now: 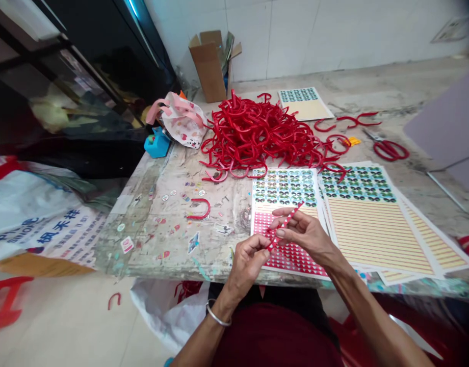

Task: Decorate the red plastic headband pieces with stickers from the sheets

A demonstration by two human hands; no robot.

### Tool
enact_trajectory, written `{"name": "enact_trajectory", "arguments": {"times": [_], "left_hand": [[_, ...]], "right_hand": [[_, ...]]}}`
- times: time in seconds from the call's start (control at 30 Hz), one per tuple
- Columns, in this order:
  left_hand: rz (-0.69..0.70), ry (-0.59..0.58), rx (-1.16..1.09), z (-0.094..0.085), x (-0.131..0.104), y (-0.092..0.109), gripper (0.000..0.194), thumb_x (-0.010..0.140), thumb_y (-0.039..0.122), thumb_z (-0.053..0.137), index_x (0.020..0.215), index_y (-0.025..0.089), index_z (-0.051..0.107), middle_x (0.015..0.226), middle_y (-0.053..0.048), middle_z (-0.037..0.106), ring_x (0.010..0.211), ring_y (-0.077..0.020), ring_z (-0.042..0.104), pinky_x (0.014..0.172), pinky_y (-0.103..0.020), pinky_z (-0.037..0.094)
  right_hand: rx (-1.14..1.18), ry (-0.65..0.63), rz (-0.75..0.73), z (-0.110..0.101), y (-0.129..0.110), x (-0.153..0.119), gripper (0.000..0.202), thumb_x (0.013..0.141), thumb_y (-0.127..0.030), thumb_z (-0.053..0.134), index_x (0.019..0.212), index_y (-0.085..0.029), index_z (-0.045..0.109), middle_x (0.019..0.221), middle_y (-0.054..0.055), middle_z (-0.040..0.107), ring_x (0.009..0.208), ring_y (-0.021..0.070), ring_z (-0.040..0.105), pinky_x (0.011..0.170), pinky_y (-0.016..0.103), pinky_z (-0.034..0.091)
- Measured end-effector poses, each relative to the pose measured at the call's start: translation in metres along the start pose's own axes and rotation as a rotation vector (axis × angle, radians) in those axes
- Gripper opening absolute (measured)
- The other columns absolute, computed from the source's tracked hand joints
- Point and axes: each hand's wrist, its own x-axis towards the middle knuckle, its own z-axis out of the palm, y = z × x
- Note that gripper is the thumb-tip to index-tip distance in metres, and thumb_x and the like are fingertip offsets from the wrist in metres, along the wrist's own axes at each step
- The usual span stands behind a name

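Between my two hands runs a narrow red strip with small white hearts (pixel 297 208), slanting up to the right. My left hand (pixel 250 260) pinches its lower end. The thumb and fingers of my right hand (pixel 305 232) close on it farther up. Whether a curved red band lies under the strip is hidden by my fingers. Right below my hands lies a sticker sheet (pixel 295 262) with red heart rows and green-blue pictures. A large pile of curved red plastic bands (pixel 257 132) rises behind it, and one single U-shaped band (pixel 209 209) lies to the left.
More striped sheets (pixel 380 229) overlap at the right. Red-handled scissors (pixel 389 149) lie behind them. A blue tape dispenser (pixel 157 144), a patterned pouch (pixel 184 122) and an open cardboard box (pixel 208 69) stand at the back left. Loose stickers dot the worn table (pixel 142 265).
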Motion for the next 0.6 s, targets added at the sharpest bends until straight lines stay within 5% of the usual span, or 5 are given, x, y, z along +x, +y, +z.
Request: {"name": "enact_trajectory", "arguments": {"times": [0.27, 0.4, 0.6], "left_hand": [[0.052, -0.056, 0.2, 0.005, 0.002, 0.015, 0.02, 0.084, 0.024, 0.05, 0.094, 0.018, 0.066, 0.079, -0.004, 0.061, 0.075, -0.017, 0.052, 0.07, -0.025, 0.039], [0.059, -0.053, 0.183, 0.002, 0.0, 0.007, 0.02, 0.084, 0.024, 0.051, 0.095, 0.017, 0.066, 0.08, -0.005, 0.061, 0.074, -0.0161, 0.052, 0.069, -0.024, 0.039], [0.098, -0.078, 0.259, -0.007, -0.003, -0.006, 0.016, 0.082, 0.022, 0.053, 0.089, 0.016, 0.065, 0.079, -0.004, 0.061, 0.071, -0.0149, 0.052, 0.067, -0.024, 0.041]], "right_hand": [[-0.315, 0.099, -0.178, 0.009, 0.008, -0.012, 0.045, 0.071, -0.032, 0.071, 0.112, -0.022, 0.055, 0.094, 0.005, 0.062, 0.065, 0.0118, 0.056, 0.051, 0.024, 0.049], [-0.415, 0.086, -0.1, 0.005, 0.003, -0.013, 0.048, 0.067, -0.035, 0.074, 0.111, -0.023, 0.057, 0.106, 0.006, 0.062, 0.062, 0.0105, 0.056, 0.047, 0.022, 0.046], [-0.342, 0.022, -0.002, 0.004, 0.001, -0.014, 0.048, 0.064, -0.036, 0.076, 0.106, -0.021, 0.059, 0.094, 0.004, 0.064, 0.065, 0.0106, 0.059, 0.053, 0.022, 0.049]]}}
